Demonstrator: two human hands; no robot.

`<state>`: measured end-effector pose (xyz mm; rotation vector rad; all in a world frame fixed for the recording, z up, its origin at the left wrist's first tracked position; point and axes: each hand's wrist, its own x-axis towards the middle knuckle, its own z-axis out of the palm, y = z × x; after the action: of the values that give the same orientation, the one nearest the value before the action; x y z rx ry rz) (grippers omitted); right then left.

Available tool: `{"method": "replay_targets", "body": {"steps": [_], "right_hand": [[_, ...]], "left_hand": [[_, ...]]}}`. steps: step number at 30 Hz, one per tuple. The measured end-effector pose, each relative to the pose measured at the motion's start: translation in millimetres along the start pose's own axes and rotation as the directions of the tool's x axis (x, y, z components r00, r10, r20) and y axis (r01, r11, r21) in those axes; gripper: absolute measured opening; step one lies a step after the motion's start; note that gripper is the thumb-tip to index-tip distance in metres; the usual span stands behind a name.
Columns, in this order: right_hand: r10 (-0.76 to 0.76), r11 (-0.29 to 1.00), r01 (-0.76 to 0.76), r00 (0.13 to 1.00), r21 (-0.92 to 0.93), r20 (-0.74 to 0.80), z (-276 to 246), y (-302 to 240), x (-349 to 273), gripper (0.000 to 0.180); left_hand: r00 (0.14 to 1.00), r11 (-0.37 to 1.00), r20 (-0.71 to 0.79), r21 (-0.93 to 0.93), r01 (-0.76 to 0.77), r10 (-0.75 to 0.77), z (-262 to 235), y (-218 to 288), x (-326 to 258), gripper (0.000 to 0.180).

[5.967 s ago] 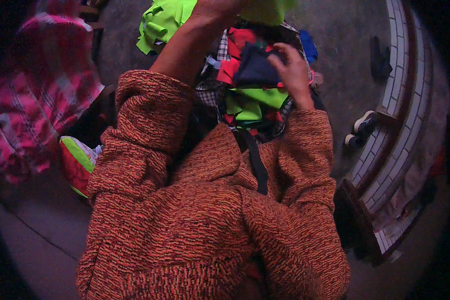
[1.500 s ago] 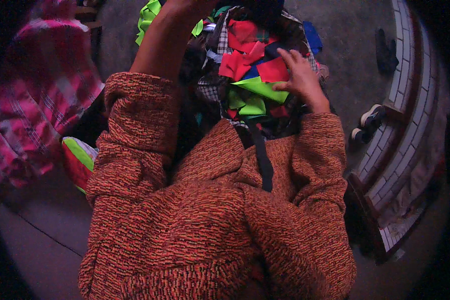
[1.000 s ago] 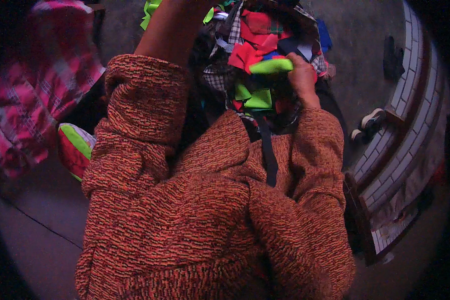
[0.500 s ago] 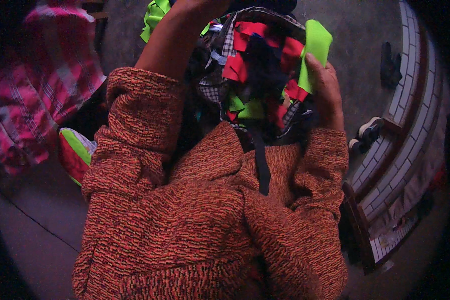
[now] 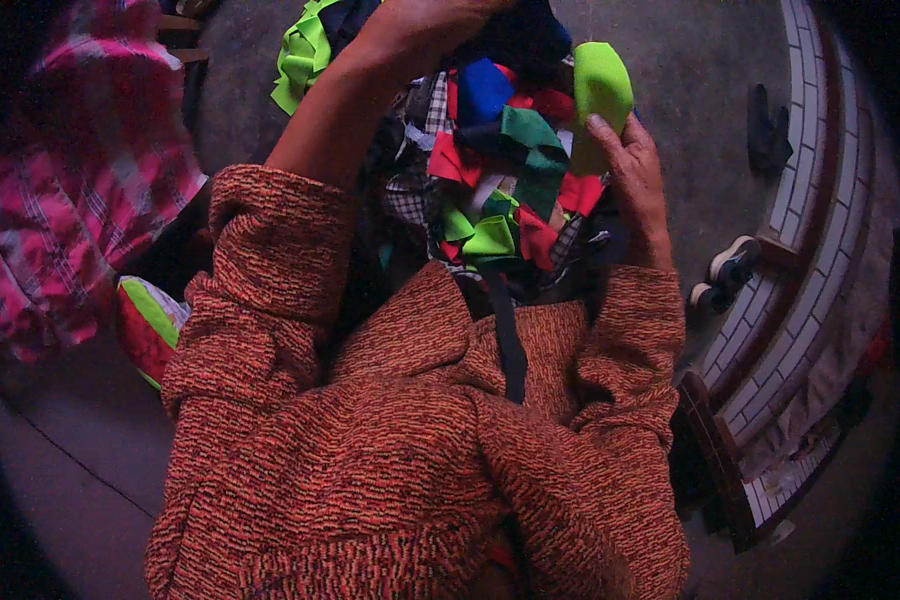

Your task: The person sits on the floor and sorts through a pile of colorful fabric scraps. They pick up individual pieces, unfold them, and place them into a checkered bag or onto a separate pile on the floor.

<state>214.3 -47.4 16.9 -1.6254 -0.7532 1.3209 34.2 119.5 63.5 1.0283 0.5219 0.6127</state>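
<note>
Above the lap, a heap of cloth scraps (image 5: 500,170) in red, green, blue and checked pieces fills the middle of the view. At the heap's right edge the right hand (image 5: 635,190) is closed on a bright green scrap (image 5: 600,95), thumb pressed to it and the piece held upright. At the heap's top edge the left hand (image 5: 425,25) rests on dark cloth; whether it grips anything cannot be told, being cut off by the frame. Orange knitted sleeves (image 5: 260,290) hide the lower heap. On the concrete floor (image 5: 700,70) lie pink checked fabric (image 5: 60,210) at left and shoes (image 5: 725,270) beside a tiled kerb (image 5: 820,210) at right.
</note>
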Motion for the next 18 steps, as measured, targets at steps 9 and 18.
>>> {"method": "replay_targets", "body": {"steps": [9, 18], "right_hand": [[-0.374, 0.92, 0.306, 0.87, -0.243, -0.322, 7, 0, 3, 0.023], [-0.773, 0.425, 0.562, 0.633, -0.71, 0.038, 21, 0, 4, 0.031]], "left_hand": [[0.972, 0.926, -0.125, 0.3, 0.229, -0.2, 22, -4, -6, 0.042], [0.96, 0.948, 0.08, 0.2, 0.247, -0.267, 23, -37, -5, 0.04]]}}
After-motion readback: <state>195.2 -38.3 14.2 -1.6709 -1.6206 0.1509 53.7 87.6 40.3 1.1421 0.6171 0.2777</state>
